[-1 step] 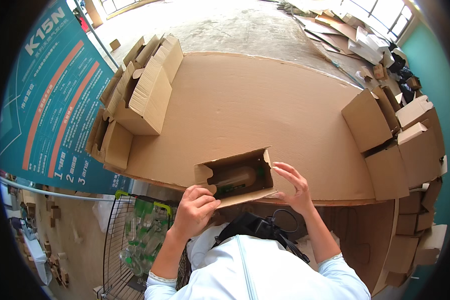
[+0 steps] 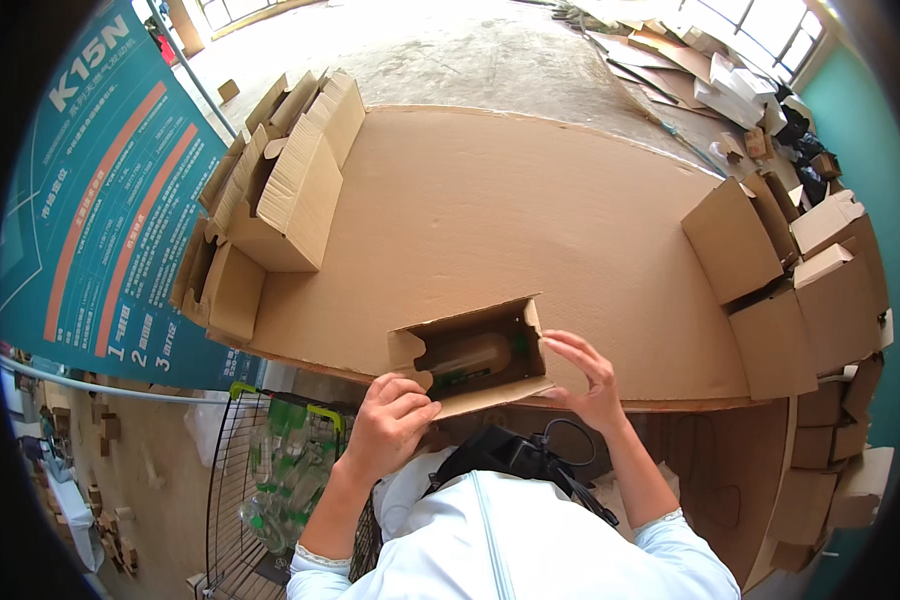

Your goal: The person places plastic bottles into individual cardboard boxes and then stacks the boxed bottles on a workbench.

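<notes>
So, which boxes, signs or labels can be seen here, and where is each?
Open box: between both hands, brown, bottle inside.
Box pile: table's left, brown, flaps open.
Box stack: table's right, brown.
Banner: far left, teal with orange stripes, white print.

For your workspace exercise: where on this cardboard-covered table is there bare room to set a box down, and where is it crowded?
The widest bare patch is the middle of the cardboard tabletop, between the open boxes stacked at the left and the boxes at the right. The near edge is crowded: the left hand and right hand flank a small open box holding a bottle.
</notes>
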`<state>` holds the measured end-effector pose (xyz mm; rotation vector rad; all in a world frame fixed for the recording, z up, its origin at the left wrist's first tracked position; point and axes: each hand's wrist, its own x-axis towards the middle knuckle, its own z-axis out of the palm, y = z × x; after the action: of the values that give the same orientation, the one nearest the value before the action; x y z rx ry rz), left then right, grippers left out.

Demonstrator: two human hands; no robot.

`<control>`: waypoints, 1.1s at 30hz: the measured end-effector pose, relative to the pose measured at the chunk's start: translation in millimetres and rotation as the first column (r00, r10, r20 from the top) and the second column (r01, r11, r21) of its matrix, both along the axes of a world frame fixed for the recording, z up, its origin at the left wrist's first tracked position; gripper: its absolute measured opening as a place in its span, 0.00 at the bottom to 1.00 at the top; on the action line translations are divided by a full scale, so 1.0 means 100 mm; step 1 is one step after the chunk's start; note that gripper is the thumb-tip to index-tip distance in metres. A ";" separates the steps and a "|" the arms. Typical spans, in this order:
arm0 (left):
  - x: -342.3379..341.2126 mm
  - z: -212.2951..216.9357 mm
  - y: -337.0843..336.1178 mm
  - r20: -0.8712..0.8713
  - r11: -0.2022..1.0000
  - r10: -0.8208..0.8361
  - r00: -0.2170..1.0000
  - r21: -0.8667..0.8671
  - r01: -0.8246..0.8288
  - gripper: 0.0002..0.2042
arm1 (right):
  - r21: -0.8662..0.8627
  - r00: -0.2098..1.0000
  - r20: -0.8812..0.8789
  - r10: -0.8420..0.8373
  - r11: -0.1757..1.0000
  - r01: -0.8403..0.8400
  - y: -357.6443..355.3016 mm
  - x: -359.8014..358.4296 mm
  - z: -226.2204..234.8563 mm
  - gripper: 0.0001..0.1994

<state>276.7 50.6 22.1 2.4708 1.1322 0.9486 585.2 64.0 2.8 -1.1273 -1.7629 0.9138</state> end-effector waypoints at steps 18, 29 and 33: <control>-0.05 -0.11 0.46 -0.188 0.983 0.066 0.980 -0.157 -0.096 0.23 | 0.235 0.810 0.577 0.110 0.927 -0.293 0.64 -0.21 -0.07 0.28; 0.14 -0.18 0.48 -0.486 0.931 0.115 0.867 -0.253 -0.265 0.56 | -0.244 0.742 0.633 0.221 0.966 -0.080 0.51 -0.27 -0.09 0.52; 0.00 -0.21 0.40 -0.408 0.882 0.285 0.867 -0.242 -0.404 0.52 | -0.129 0.681 0.690 0.246 0.967 -0.219 0.94 -0.45 -0.25 0.50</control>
<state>276.3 90.9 0.7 2.2603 1.7475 0.3349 539.8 157.6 -22.1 -1.4154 -2.5756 0.6919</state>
